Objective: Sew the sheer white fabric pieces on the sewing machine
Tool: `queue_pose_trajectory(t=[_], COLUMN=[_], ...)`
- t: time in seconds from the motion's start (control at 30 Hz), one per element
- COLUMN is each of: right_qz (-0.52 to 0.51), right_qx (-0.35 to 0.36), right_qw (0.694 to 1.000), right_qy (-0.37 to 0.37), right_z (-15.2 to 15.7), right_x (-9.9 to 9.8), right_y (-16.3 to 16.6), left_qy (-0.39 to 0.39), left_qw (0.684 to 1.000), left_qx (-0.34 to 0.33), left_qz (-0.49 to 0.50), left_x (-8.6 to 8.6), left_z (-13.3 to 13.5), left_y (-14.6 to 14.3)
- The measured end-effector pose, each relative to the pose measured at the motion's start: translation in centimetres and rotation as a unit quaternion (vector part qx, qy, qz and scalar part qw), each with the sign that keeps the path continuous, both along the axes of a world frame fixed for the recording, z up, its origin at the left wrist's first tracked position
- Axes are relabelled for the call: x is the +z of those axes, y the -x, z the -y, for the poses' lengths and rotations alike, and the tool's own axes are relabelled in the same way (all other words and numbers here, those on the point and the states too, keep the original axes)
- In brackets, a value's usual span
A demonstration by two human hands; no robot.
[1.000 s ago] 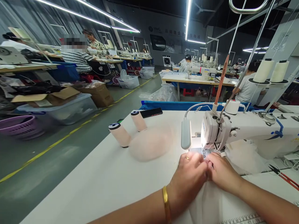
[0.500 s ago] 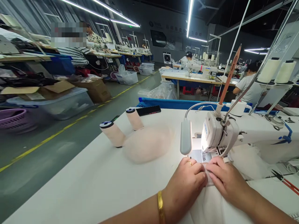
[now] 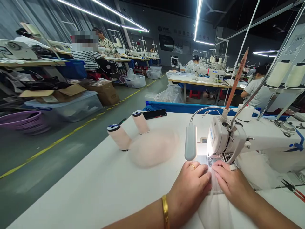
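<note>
A sheer white fabric runs from the front table edge up to the needle area of a white sewing machine. My left hand is closed at the fabric's left edge, its fingertips just in front of the presser foot. On the other side my right hand pinches the fabric, thumb and fingers close together. A lit lamp on a bendy neck hangs by the machine head. More sheer fabric lies bunched under the machine arm.
Two pale pink thread cones stand left, beside a round pile of pale fabric. A black phone lies behind. Thread snips are at far right. Co-workers sit at other machines beyond a blue cloth edge.
The view has shifted slightly, so the scene sits a little further right. Both hands stay at the needle area on the fabric, with the right fingers a little closer together.
</note>
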State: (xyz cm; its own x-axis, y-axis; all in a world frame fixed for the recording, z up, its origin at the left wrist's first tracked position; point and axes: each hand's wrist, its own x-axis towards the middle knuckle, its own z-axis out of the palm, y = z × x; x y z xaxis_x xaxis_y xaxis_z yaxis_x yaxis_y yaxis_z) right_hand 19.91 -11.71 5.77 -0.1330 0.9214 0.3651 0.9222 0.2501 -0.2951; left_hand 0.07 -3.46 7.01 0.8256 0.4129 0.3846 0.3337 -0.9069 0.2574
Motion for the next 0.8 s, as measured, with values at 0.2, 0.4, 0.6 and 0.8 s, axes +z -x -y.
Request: queue_pose_trajectory(t=[0.2, 0.4, 0.6, 0.8], right_qz=[0.009, 0.019, 0.068, -0.017], right_qx=[-0.015, -0.019, -0.01, 0.112], right_qw=[1.0, 0.999, 0.996, 0.988], right_qy=[-0.013, -0.038, -0.056, 0.108], right_z=[-0.2, -0.4, 0.4, 2.8], right_x=[-0.5, -0.7, -0.6, 3.0], right_y=[-0.2, -0.2, -0.3, -0.3], left_qy=[0.015, 0.015, 0.034, 0.084], left_qw=[1.0, 1.0, 0.999, 0.986], left_qx=[0.004, 0.01, 0.01, -0.085], left_qz=[-0.013, -0.015, -0.034, -0.117], left_x=[0.0, 0.0, 0.9, 3.3], left_z=[0.1, 0.3, 0.2, 0.2], left_y=[-0.1, -0.3, 0.2, 2.0])
